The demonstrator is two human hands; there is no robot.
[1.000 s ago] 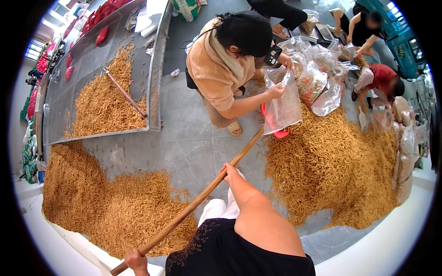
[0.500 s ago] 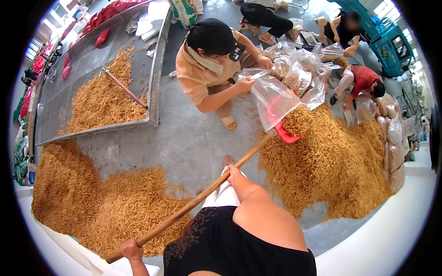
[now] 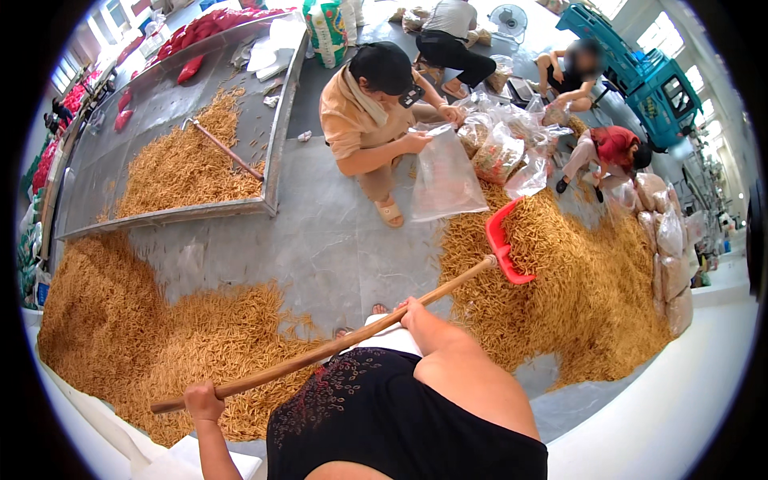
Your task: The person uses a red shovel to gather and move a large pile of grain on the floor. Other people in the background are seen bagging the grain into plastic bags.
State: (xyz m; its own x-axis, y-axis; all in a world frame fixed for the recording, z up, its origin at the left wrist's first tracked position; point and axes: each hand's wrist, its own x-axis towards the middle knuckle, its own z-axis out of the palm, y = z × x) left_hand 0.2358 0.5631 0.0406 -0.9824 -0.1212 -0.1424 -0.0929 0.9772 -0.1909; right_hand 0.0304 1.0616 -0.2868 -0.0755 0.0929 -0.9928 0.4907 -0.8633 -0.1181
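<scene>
A red-bladed shovel (image 3: 320, 350) with a long wooden handle slants across in front of me. My left hand (image 3: 203, 401) is closed round the handle near its end at the lower left. Farther up, my right hand (image 3: 412, 313) grips the same handle above my lap. The red blade (image 3: 501, 236) lies against the right-hand pile of yellow-brown stick-like pieces (image 3: 576, 296), some of them in or just beyond it. Across from me a crouching person (image 3: 376, 120) holds a clear plastic bag (image 3: 448, 180), which hangs flat, left of the blade and apart from it.
A metal tray (image 3: 172, 218) at the left holds more pieces and a long-handled tool (image 3: 228, 150). Another pile (image 3: 192, 352) lies at the lower left. Filled clear bags (image 3: 500, 148) stand beyond the blade. Several other people work at the back, near a teal vehicle (image 3: 656, 96).
The shovel blade has come out of the clear bag and moved down and right to the pile. My left hand has risen leftward with the handle's end. The bag now hangs flat.
</scene>
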